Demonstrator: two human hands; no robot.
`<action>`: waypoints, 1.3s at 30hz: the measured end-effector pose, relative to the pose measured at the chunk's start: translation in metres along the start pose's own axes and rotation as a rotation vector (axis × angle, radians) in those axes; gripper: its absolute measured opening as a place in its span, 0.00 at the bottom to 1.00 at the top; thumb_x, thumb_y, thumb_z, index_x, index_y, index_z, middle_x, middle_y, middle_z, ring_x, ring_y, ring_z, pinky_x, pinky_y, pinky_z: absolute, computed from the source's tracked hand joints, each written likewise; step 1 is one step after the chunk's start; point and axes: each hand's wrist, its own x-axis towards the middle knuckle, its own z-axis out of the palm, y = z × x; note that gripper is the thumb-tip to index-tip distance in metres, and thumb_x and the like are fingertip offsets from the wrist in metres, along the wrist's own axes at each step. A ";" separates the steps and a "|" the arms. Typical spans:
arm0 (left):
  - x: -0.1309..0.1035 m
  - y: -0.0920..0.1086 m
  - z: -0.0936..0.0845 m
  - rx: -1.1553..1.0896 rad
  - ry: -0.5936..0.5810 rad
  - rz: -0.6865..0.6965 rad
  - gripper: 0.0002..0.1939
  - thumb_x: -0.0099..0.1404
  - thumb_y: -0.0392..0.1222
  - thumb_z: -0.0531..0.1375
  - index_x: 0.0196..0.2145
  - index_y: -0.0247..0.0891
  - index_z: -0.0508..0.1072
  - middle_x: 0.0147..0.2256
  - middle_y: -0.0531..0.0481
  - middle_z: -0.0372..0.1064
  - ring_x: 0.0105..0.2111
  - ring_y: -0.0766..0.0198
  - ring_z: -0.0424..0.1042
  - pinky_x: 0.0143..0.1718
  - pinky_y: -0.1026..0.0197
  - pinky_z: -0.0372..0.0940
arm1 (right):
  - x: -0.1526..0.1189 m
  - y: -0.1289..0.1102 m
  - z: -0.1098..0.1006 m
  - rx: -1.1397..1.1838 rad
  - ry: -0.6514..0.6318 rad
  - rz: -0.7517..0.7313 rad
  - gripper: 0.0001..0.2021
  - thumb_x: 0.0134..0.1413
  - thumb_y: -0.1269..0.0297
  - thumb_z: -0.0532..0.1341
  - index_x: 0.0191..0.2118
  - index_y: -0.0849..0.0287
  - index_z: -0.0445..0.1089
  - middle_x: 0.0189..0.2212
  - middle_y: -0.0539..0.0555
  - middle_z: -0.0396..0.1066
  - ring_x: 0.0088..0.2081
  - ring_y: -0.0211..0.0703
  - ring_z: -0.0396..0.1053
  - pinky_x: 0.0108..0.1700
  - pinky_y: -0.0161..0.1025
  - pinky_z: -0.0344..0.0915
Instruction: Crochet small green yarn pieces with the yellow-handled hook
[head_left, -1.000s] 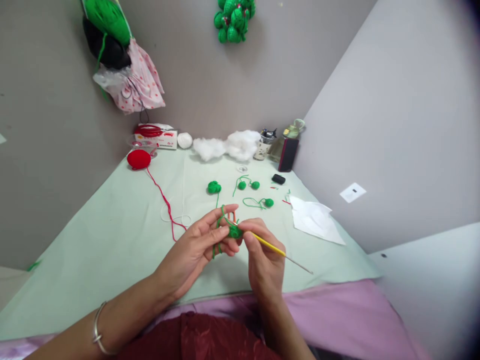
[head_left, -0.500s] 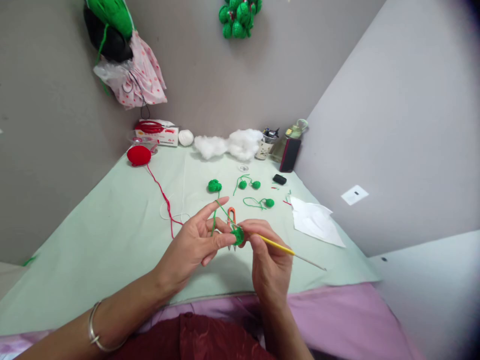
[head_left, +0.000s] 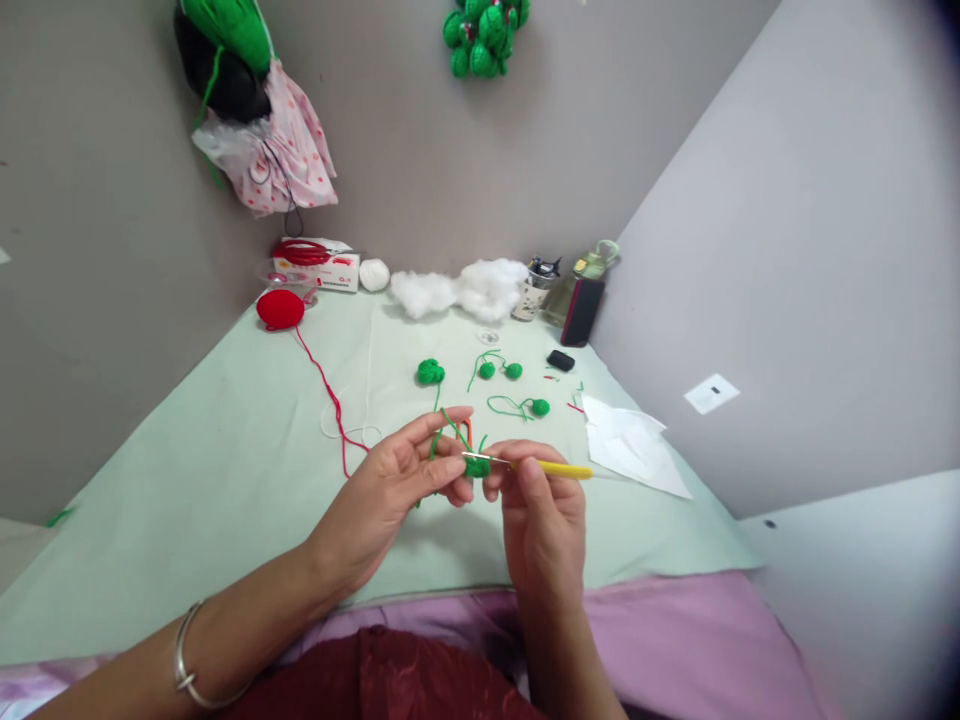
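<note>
Between the fingertips of my left hand [head_left: 409, 465] is a small green crochet piece [head_left: 478, 466], pinched by thumb and fingers. Green yarn runs over my raised left index finger and back to a small green yarn ball [head_left: 430, 372]. My right hand [head_left: 541, 500] grips a crochet hook [head_left: 562, 469] by its yellow handle. The hook's metal tip lies across the top of the green piece. Orange-handled snips [head_left: 466, 430] lie behind my fingers, mostly hidden.
Small green crochet balls [head_left: 541, 407] with yarn tails lie beyond my hands. White stuffing [head_left: 491, 288] and a red yarn ball [head_left: 280, 309] sit further back. A phone [head_left: 583, 312] leans on a bottle at right, with white paper [head_left: 626, 445] nearer.
The crochet hook has swung from slanting down to the right to nearly level. My left index finger has come lower and further right, and the green piece has turned.
</note>
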 end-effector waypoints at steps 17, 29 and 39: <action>-0.004 -0.002 -0.002 0.115 -0.007 0.078 0.23 0.68 0.44 0.69 0.59 0.43 0.73 0.33 0.59 0.70 0.32 0.69 0.71 0.45 0.60 0.66 | -0.017 -0.018 -0.011 -0.519 -0.163 -0.448 0.12 0.70 0.75 0.56 0.45 0.53 0.76 0.39 0.52 0.80 0.40 0.42 0.78 0.43 0.42 0.75; -0.004 -0.009 0.001 0.049 -0.011 0.020 0.25 0.65 0.41 0.71 0.59 0.43 0.76 0.34 0.58 0.69 0.30 0.71 0.68 0.41 0.61 0.65 | -0.016 -0.010 -0.007 -0.481 -0.065 -0.506 0.12 0.71 0.74 0.56 0.44 0.55 0.77 0.37 0.52 0.80 0.42 0.41 0.78 0.44 0.39 0.76; -0.006 -0.005 0.003 0.046 -0.022 -0.052 0.21 0.69 0.46 0.67 0.58 0.41 0.75 0.25 0.60 0.69 0.27 0.69 0.69 0.42 0.61 0.61 | -0.014 -0.014 -0.009 -0.275 -0.101 -0.348 0.11 0.74 0.67 0.56 0.43 0.55 0.76 0.37 0.51 0.80 0.34 0.39 0.77 0.39 0.40 0.75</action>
